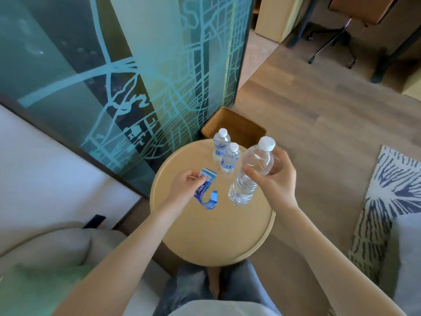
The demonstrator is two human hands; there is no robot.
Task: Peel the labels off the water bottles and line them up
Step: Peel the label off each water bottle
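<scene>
right hand (276, 179) grips tilted bare bottle (251, 172)

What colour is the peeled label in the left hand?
Blue and white, seen in the head view: label, held by the left hand.

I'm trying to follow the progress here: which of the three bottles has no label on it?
The bottle held tilted in the right hand: it is bare and clear, while the two bottles standing on the table carry blue labels.
</scene>
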